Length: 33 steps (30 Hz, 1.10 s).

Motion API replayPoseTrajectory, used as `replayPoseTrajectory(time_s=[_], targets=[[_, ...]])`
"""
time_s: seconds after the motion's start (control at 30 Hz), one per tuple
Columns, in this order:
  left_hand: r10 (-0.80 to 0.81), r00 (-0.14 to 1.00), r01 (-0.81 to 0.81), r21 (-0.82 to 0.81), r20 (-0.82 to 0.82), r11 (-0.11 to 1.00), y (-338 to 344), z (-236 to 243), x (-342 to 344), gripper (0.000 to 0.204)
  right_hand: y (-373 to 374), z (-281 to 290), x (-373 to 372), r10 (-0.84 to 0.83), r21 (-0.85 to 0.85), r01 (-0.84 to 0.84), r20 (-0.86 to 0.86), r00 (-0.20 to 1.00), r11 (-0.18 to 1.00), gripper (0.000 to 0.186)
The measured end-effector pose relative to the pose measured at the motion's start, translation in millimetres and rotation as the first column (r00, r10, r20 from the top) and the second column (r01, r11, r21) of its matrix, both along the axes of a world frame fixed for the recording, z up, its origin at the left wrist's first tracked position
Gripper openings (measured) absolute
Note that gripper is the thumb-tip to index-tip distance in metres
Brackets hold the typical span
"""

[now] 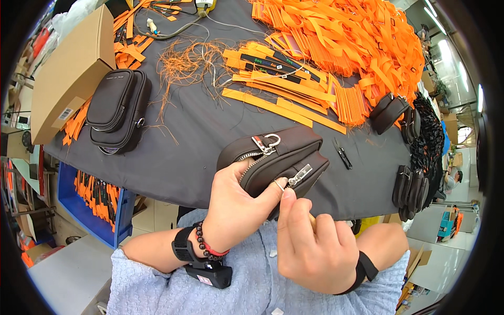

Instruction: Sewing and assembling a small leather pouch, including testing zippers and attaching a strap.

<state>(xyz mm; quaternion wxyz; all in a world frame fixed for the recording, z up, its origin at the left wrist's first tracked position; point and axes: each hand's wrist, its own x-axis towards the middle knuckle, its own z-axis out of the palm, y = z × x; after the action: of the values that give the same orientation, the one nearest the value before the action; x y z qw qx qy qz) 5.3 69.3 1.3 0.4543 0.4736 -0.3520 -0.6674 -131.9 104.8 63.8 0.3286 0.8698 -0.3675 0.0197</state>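
Observation:
A small dark-brown bag (pixel 291 144) with two zipped compartments is held up over the table's near edge. My left hand (pixel 236 207) is closed on it, fingers in the opening of the larger compartment and thumb pressed by the front zipper. A silver zipper pull (pixel 300 175) lies on the front compartment, and a metal ring (pixel 273 140) sits near the top. Beside the left thumb, my right hand (pixel 312 249) is closed around a thin tool whose tan handle (pixel 313 221) shows only in part. Its tip is hard to make out.
Black snips (pixel 343 155) lie right of the bag. Orange straps (pixel 336 37) are heaped at the back, with loose orange threads (pixel 184 63) nearby. Finished-looking bags (pixel 118 107) stand at left by a cardboard box (pixel 73 73); more bags (pixel 410 189) sit at right. A blue bin (pixel 123 218) stands below left.

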Motion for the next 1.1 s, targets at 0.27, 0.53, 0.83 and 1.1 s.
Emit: replayPoseTrajectory(time_s=[0.27,0.53,0.83,1.1], targets=[[0.023,0.999,-0.023,0.008,-0.025,1.000,0,2,-1,0.020,-1,5,10,-0.027,0.014,0.026,0.019,0.999,1.000,0.026],[0.024,1.000,-0.024,-0.035,0.007,0.999,1,0,-2,0.020,2,5,14,-0.049,-0.005,0.049,0.011,0.999,0.999,0.020],[0.027,0.999,-0.026,0.022,-0.047,0.999,1,0,0,0.020,0,-1,4,-0.048,0.073,0.041,0.095,0.994,0.997,0.016],[-0.019,0.992,0.018,-0.008,-0.122,1.000,0,6,7,0.022,-17,1,-29,0.010,0.326,-0.166,0.430,0.903,0.931,0.043]])
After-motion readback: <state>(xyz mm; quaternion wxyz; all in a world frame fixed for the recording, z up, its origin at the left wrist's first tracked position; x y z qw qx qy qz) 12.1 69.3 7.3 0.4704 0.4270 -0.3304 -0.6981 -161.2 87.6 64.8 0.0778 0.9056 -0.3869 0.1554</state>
